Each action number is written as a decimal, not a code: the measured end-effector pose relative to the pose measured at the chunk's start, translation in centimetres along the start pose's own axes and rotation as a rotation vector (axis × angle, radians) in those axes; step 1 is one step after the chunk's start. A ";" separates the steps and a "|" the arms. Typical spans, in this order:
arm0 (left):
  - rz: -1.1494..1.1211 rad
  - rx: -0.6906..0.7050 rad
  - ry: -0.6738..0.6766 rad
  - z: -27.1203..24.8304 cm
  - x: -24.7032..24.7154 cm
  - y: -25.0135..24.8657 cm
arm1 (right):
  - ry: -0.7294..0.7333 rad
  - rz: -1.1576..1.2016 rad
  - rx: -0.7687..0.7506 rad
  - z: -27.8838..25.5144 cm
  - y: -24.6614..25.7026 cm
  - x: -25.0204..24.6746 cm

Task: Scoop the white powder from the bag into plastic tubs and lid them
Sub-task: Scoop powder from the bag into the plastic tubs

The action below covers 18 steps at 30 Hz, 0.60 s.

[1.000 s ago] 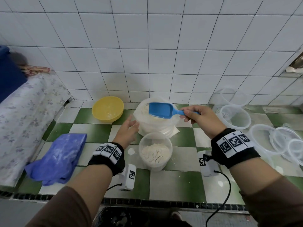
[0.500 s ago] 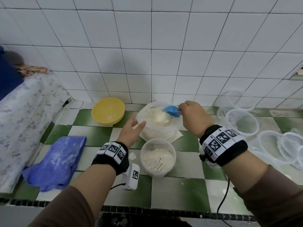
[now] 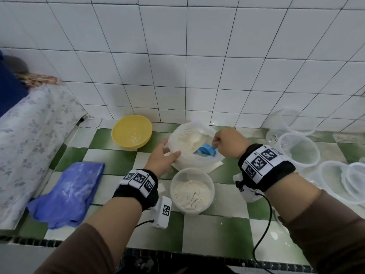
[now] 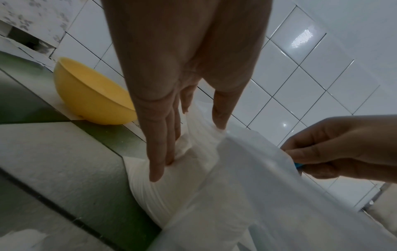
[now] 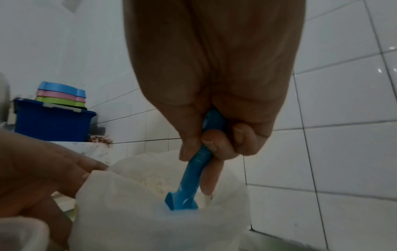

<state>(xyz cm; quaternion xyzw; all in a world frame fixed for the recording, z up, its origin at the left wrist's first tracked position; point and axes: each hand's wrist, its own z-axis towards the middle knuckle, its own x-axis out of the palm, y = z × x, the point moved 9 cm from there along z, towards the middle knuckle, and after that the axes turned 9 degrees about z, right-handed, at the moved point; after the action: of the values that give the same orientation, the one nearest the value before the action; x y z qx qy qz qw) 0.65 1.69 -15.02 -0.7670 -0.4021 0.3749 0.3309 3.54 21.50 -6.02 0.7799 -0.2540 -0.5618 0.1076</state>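
From the head camera, the right hand point(image 3: 230, 142) is clamped round the handle of the blue scoop point(image 3: 206, 150), whose bowl is down inside the open bag point(image 3: 189, 153) of white powder point(image 3: 189, 138) at the back of the green-and-white tiled desk point(image 3: 217, 234). The left hand point(image 3: 163, 161) lies against the bag's left rim, fingers straight. Just in front of the bag stands a clear tub point(image 3: 192, 191), partly filled with powder, no lid on it. A yellow bowl point(image 3: 132, 131) sits left of the bag, a blue cloth point(image 3: 69, 194) further left, and empty clear tubs point(image 3: 300, 151) crowd the right edge. Over to the left wrist: the fingers point(image 4: 159, 152) are stretched out along the bag point(image 4: 214, 195), with the thumb on its rim and the yellow bowl point(image 4: 90, 95) behind. Now the right wrist: the fingers point(image 5: 217, 146) curl tight on the scoop point(image 5: 193, 175), its head sunk behind the bag's point(image 5: 150, 220) near wall, powder point(image 5: 154, 183) heaped beyond it.
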 end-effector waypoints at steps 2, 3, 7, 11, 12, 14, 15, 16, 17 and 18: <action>0.005 0.000 -0.005 0.1 0.0 0.1 | 0.009 0.088 0.029 0.3 -0.5 0.2; 0.010 0.002 -0.007 0.1 0.0 0.1 | 0.014 0.125 0.043 0.4 -0.7 0.4; 0.021 0.010 -0.003 0.1 0.1 0.0 | 0.016 0.288 0.122 0.9 -1.9 1.4; 0.013 0.016 0.002 0.1 0.2 -0.1 | -0.004 0.363 0.152 1.3 -2.5 2.2; 0.016 0.019 0.002 0.0 0.2 -0.1 | -0.008 0.371 0.155 1.4 -2.6 2.3; 0.014 0.019 0.001 -0.1 0.3 -0.2 | -0.011 0.388 0.159 1.5 -2.9 2.4; 0.009 0.018 0.000 -0.3 0.3 -0.3 | -0.013 0.392 0.160 1.5 -3.0 2.3; 0.003 0.017 -0.001 -0.4 0.3 -0.3 | -0.018 0.396 0.162 1.4 -3.2 2.3; -0.004 0.014 -0.004 -0.6 0.3 -0.3 | -0.029 0.402 0.163 1.4 -3.4 2.1; -0.011 0.012 -0.006 -0.8 0.2 -0.3 | -0.044 0.411 0.163 1.4 -3.6 1.9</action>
<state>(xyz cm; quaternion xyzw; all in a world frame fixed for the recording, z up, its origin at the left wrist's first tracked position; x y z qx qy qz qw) 1.27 1.88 -14.45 -0.7616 -0.4052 0.3778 0.3362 3.72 23.78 -9.69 0.7055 -0.4543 -0.5226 0.1506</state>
